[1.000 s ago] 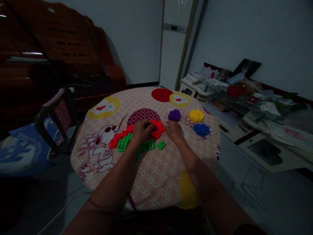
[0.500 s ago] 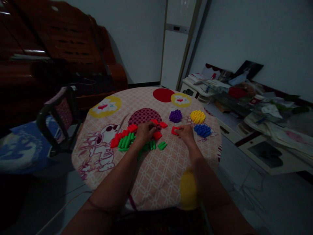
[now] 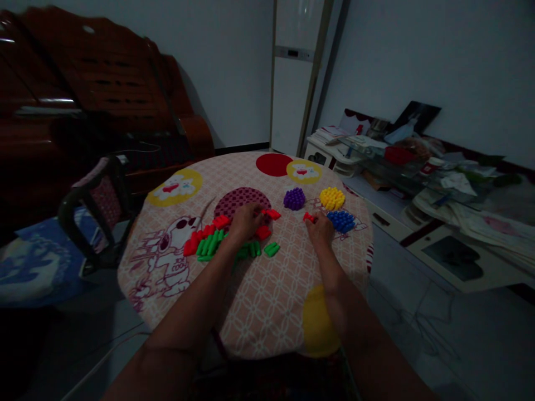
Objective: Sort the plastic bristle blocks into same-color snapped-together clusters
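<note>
Between the fingertips of my right hand [image 3: 321, 230] is a small red plastic piece [image 3: 308, 216], just left of a blue cluster of pieces [image 3: 340, 221]. My left hand [image 3: 247, 220] is closed with bent fingers over the red and green pieces; what its fingers hold, if anything, is hidden. Just right of it lie a red piece [image 3: 273, 214] and another red piece [image 3: 262, 232]. Green pieces [image 3: 212, 243] and a row of red pieces [image 3: 199, 238] spread left of my left wrist. A green pair [image 3: 272, 249] lies apart to the right.
A purple cluster [image 3: 295, 199] and a yellow cluster [image 3: 332, 198] stand farther back on the round patterned tablecloth [image 3: 267, 301]. A chair [image 3: 98, 206] is at the left edge. Along the right wall runs a cluttered low cabinet [image 3: 388, 214].
My right hand has moved slightly right relative to the clusters and turned the red piece in its fingers. My left hand stays over the red pieces. The whole view has shifted a little.
</note>
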Action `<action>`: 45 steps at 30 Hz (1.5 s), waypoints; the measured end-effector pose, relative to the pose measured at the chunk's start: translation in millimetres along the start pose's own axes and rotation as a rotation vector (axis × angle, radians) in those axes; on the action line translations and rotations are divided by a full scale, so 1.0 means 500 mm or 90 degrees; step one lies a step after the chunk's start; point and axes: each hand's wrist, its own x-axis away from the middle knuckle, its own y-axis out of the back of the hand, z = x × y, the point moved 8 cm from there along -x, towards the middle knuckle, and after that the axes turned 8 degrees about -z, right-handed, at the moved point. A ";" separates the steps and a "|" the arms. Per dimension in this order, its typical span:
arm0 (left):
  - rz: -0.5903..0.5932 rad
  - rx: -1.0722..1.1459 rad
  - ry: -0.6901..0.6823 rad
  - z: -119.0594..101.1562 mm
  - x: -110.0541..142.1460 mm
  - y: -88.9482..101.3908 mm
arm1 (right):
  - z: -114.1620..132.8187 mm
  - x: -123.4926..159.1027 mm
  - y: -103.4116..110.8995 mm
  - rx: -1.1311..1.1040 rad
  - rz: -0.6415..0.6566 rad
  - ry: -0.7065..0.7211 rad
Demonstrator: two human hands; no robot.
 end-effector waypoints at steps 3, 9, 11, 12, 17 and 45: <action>-0.023 -0.035 -0.002 -0.005 -0.034 -0.003 | -0.003 -0.001 -0.004 -0.030 0.000 -0.005; 0.015 -0.089 -0.001 -0.024 -0.055 -0.072 | 0.003 -0.005 -0.013 -0.044 -0.005 0.021; 0.026 -0.099 0.011 -0.028 -0.050 -0.085 | 0.005 -0.004 -0.015 -0.038 0.008 0.023; 0.033 -0.091 0.017 -0.030 -0.047 -0.088 | 0.006 -0.004 -0.014 -0.045 0.008 0.021; 0.049 0.080 0.037 -0.054 -0.028 -0.076 | 0.031 0.003 0.028 -0.161 -0.076 0.033; -0.142 0.218 0.079 -0.019 -0.012 0.001 | -0.038 -0.007 0.047 -0.184 -0.140 -0.023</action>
